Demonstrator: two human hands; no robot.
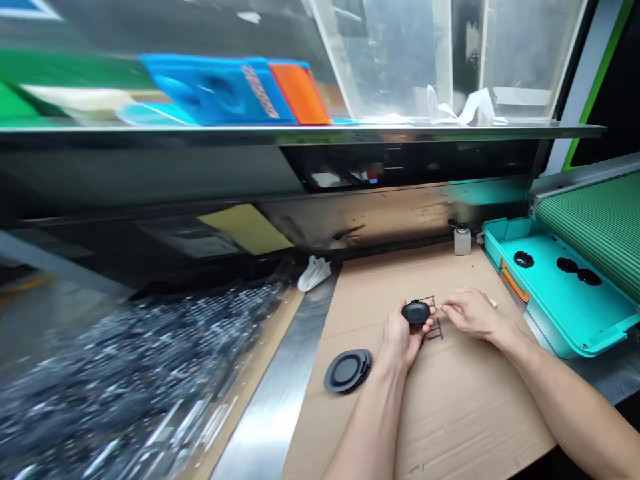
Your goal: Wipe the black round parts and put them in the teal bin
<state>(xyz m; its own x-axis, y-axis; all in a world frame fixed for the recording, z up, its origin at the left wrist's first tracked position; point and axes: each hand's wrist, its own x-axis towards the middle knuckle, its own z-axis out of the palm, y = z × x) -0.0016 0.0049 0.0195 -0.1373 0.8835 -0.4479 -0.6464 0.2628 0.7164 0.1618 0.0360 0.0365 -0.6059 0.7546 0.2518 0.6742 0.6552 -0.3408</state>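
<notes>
My left hand holds a small round black case above the brown cardboard, with its fingers wrapped round the edge. Just to the right, my right hand has thumb and index finger pinched together around something small and pale that I cannot make out. Dark marks or thin pieces show on the cardboard between the hands. Left of my left wrist lies a larger dark round piece, flat on the cardboard.
A turquoise tray with several black round parts stands right, beside a green ribbed belt. A small bottle stands at the back. Many plastic-wrapped dark parts lie left; a metal shelf crosses above.
</notes>
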